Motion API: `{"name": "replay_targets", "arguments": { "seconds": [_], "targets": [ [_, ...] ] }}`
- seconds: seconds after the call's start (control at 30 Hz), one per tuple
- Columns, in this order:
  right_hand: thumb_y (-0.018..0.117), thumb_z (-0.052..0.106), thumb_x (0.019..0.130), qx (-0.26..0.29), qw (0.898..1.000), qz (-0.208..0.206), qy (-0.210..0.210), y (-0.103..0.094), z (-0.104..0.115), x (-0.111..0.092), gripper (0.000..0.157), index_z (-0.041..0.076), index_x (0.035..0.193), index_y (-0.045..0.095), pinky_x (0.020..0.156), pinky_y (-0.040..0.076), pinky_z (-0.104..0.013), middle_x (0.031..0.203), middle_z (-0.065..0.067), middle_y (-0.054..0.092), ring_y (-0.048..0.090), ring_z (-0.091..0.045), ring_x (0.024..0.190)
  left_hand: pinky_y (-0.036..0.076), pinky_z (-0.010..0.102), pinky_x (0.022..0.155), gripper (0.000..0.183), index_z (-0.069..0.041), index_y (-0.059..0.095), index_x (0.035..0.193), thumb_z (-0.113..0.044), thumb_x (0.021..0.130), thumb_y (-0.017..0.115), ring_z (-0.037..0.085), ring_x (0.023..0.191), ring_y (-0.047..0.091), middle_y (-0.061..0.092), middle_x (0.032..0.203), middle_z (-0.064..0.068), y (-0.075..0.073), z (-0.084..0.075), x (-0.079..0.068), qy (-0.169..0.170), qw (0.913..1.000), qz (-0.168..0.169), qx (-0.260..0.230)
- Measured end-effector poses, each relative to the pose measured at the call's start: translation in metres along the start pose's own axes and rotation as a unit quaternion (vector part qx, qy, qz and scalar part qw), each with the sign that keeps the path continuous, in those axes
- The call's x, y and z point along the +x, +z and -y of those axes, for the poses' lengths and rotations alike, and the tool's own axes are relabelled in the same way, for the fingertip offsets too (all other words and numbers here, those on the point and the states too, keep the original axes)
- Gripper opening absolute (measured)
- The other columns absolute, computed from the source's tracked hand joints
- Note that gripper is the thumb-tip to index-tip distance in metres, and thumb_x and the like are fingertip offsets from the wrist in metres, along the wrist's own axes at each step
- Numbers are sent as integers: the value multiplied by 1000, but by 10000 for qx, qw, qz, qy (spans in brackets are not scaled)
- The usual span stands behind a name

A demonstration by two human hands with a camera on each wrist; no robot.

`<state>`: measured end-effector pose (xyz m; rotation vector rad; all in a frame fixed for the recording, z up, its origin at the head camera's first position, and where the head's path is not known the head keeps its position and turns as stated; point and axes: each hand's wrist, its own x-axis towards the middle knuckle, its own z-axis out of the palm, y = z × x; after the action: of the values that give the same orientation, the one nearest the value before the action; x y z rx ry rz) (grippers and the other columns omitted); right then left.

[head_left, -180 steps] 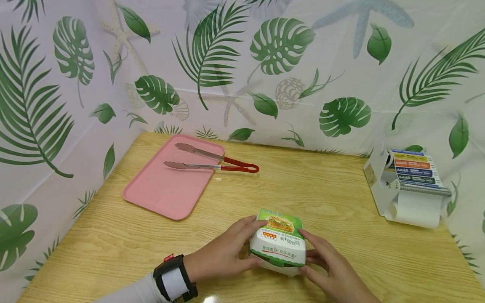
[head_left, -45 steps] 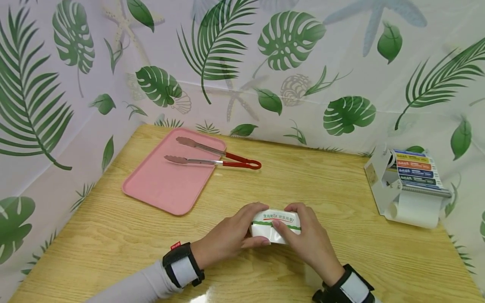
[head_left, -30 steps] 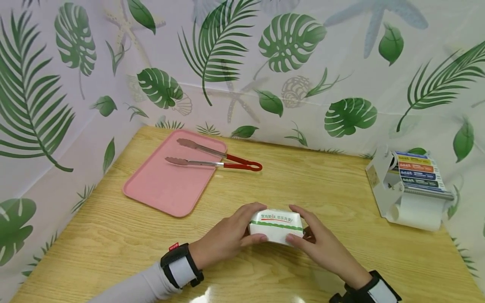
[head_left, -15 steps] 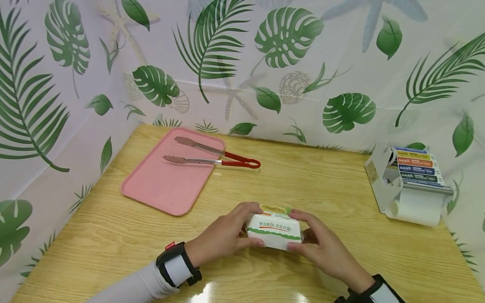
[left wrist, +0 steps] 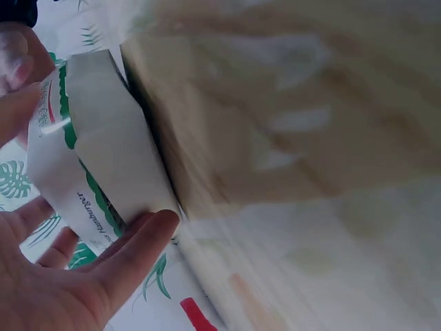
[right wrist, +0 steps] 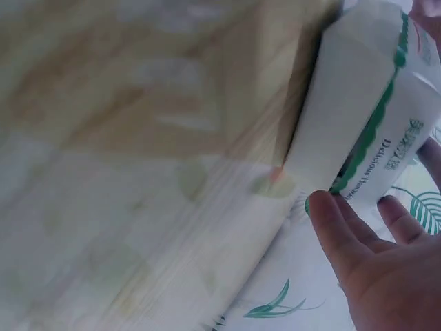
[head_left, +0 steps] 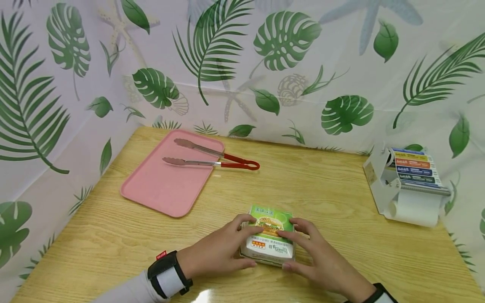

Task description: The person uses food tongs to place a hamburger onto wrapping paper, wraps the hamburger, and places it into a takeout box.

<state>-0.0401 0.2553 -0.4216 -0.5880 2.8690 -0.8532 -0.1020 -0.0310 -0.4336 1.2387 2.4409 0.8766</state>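
Note:
A closed hamburger box (head_left: 270, 246), white with a green top and a printed burger picture, sits at the near middle of the table. My left hand (head_left: 221, 246) holds its left side, fingertips over the top and thumb low at the front corner. On the opposite side my right hand (head_left: 322, 259) grips it, fingers at the top edge and thumb by the front right corner. In the left wrist view the box (left wrist: 114, 131) has a narrow dark gap under its green wavy lid edge. The right wrist view shows the box's (right wrist: 344, 103) pale lower wall close to the tabletop. Its contents are hidden.
A pink tray (head_left: 163, 185) lies at the back left. Metal tongs with red handles (head_left: 238, 164) rest across it, their handle end past its right edge. At the right stands a white rack (head_left: 413, 185) with several coloured boxes and a paper roll. Leaf-patterned cloth walls the table.
Six seconds ago the box sat further right and turned. Later both hands tilted it, front face up. Now it lies level, top showing, slightly left and nearer, with fingers on its top.

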Motion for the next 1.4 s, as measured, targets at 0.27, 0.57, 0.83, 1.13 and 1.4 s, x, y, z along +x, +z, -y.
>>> {"name": "replay_targets", "arguments": {
  "seconds": [0.27,0.57,0.83,1.13,1.4],
  "targets": [
    [76,40,90,-157,9997,-164,-72,9,1,-1,55,33,142,59,92,58,-47,162,-4,36,60,-33,128,55,32,97,51,-27,56,146,-51,101,55,12,117,64,34,162,1,1,0,0,-24,9993,-55,379],
    [77,43,88,-224,9988,-426,-67,13,-1,-2,55,35,140,60,88,59,-44,160,-4,38,63,-29,125,51,35,104,54,-25,50,150,-48,102,55,20,131,57,29,165,1,0,4,3,82,9992,121,364],
    [79,43,87,-421,9983,-365,-176,7,1,-2,66,34,147,53,80,58,-36,158,-5,35,62,-23,118,48,41,110,67,-20,35,158,-55,102,48,21,141,49,26,168,-2,-4,5,2,322,9975,29,622],
    [69,44,95,-107,9997,-88,184,-18,3,7,69,23,155,43,85,59,-49,158,-13,39,67,-31,116,41,45,116,78,-25,28,162,-64,98,49,20,147,40,19,170,-9,-17,8,1,-220,9978,82,625],
    [66,44,97,126,9997,175,113,-13,0,10,65,20,153,45,89,58,-41,159,-12,39,67,-24,117,42,41,115,77,-22,31,161,-65,98,48,19,145,40,26,168,-6,-15,12,1,-240,9966,247,744]
  ]
}}
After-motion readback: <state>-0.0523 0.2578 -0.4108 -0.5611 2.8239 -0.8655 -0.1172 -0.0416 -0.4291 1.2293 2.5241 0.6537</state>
